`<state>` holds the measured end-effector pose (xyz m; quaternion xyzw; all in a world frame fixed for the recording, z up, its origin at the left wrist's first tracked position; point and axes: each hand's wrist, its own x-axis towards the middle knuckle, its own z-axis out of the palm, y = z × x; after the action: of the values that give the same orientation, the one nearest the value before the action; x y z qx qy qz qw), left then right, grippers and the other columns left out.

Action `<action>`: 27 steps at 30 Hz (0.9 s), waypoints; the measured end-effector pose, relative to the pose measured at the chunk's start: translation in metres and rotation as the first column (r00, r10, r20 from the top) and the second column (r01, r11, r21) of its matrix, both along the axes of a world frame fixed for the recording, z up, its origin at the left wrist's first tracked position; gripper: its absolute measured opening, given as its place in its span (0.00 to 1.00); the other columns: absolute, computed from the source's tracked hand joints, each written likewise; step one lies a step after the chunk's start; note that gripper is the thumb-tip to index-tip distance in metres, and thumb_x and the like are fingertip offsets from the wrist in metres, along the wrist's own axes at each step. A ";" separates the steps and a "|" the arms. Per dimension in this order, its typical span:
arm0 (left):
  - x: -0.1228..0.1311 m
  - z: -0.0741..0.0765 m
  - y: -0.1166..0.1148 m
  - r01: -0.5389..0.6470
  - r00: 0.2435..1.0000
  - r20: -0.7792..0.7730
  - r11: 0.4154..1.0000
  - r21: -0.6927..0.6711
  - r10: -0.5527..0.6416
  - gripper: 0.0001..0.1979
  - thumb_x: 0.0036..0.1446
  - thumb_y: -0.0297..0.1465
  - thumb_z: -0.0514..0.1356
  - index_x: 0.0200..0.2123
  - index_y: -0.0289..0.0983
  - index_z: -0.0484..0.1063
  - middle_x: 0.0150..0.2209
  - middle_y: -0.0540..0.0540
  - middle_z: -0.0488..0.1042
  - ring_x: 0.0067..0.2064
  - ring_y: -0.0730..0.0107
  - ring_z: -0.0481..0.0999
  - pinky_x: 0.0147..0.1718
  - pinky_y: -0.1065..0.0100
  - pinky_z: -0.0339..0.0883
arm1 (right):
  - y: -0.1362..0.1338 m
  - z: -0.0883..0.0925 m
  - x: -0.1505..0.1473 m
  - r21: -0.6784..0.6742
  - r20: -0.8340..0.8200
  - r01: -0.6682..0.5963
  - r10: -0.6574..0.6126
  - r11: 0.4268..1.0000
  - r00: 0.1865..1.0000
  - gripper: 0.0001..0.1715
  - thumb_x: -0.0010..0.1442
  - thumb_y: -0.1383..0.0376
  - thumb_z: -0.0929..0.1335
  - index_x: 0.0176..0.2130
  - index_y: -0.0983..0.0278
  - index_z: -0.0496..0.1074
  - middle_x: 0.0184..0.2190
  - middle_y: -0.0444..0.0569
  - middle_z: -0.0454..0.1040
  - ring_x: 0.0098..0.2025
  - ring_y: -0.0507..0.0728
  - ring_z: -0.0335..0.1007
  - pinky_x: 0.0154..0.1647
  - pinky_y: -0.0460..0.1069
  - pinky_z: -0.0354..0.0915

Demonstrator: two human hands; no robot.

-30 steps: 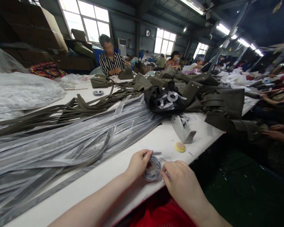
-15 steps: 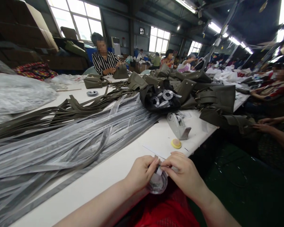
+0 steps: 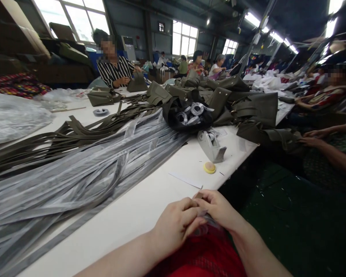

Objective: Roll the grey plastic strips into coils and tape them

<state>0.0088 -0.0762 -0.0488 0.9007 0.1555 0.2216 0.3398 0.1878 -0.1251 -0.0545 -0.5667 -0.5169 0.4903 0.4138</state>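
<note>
Head view: both bare hands meet just past the near edge of a white surface (image 3: 138, 204), above the wearer's red clothing (image 3: 207, 254). Between them is a plastic-wrapped strap coil (image 3: 212, 220), largely hidden by the hands. The left hand (image 3: 175, 221) has its thumb and fingers closed on the coil from one side, while the right hand (image 3: 222, 211) grips it from the other, fingers curled inward; a small brown strap end (image 3: 200, 195) shows by the right fingertips.

Ahead of the hands, a narrow white strip (image 3: 186, 180) lies flat, with a round yellow-rimmed disc (image 3: 209, 167) beyond it and a grey tape dispenser (image 3: 212, 148) farther on. Behind the dispenser, a black bag (image 3: 170, 115) stands with its mouth open, holding several similar wrapped coils (image 3: 196, 109). To the left spread long straps in clear plastic (image 3: 75, 181), and beside them bare olive straps (image 3: 83, 134). One separate coil (image 3: 100, 112) rests farther back, near an olive handbag (image 3: 100, 97).

Olive bags (image 3: 256, 107) are heaped on the right. Across the surface, a co-worker in a striped shirt (image 3: 118, 71) handles another olive bag (image 3: 137, 82). At the right edge, another co-worker's hands (image 3: 313, 139) touch an olive piece (image 3: 285, 137).
</note>
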 end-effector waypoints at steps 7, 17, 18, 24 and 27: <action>0.009 -0.006 0.005 -0.104 0.991 -0.107 0.973 -0.208 0.083 0.17 0.65 0.38 0.51 0.31 0.39 0.75 0.36 0.46 0.70 0.37 0.69 0.72 0.38 0.70 0.66 | -0.002 0.000 -0.004 0.076 0.110 0.186 -0.194 0.980 0.975 0.11 0.55 0.60 0.71 0.33 0.65 0.80 0.29 0.48 0.80 0.32 0.57 0.74 0.33 0.47 0.68; 0.011 -0.013 0.012 -0.156 0.978 -0.174 0.952 -0.264 0.112 0.21 0.64 0.38 0.51 0.20 0.37 0.68 0.23 0.49 0.71 0.26 0.73 0.68 0.27 0.73 0.58 | -0.004 0.006 0.011 0.029 -0.017 -0.049 0.049 0.998 0.999 0.16 0.61 0.58 0.68 0.42 0.65 0.78 0.38 0.52 0.79 0.41 0.58 0.75 0.44 0.51 0.70; 0.010 -0.012 0.011 -0.138 0.980 -0.177 0.953 -0.271 0.092 0.20 0.64 0.38 0.52 0.21 0.37 0.68 0.23 0.50 0.71 0.27 0.73 0.69 0.28 0.73 0.58 | -0.003 0.006 0.012 0.007 -0.019 -0.059 0.059 0.998 0.998 0.14 0.59 0.59 0.69 0.40 0.66 0.79 0.36 0.51 0.80 0.39 0.58 0.75 0.41 0.50 0.70; 0.008 -0.011 0.005 -0.151 0.988 -0.082 0.905 -0.398 0.129 0.13 0.57 0.36 0.61 0.42 0.39 0.62 0.37 0.46 0.78 0.34 0.68 0.75 0.32 0.71 0.62 | -0.001 0.003 0.016 -0.115 -0.105 -0.057 0.045 0.992 0.993 0.15 0.55 0.58 0.72 0.37 0.67 0.79 0.31 0.49 0.79 0.34 0.55 0.74 0.35 0.47 0.69; 0.008 -0.010 0.005 -0.119 0.993 -0.065 0.894 -0.431 0.101 0.17 0.56 0.34 0.61 0.45 0.40 0.57 0.40 0.44 0.79 0.36 0.66 0.77 0.33 0.70 0.63 | -0.002 0.005 0.016 -0.161 -0.069 -0.049 0.038 0.986 0.997 0.15 0.53 0.57 0.73 0.34 0.67 0.80 0.29 0.48 0.79 0.30 0.54 0.72 0.30 0.46 0.66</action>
<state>0.0166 -0.0711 -0.0593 0.7965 0.2585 0.1816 0.5156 0.2040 -0.1271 -0.0499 -0.5706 -0.4738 0.5580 0.3722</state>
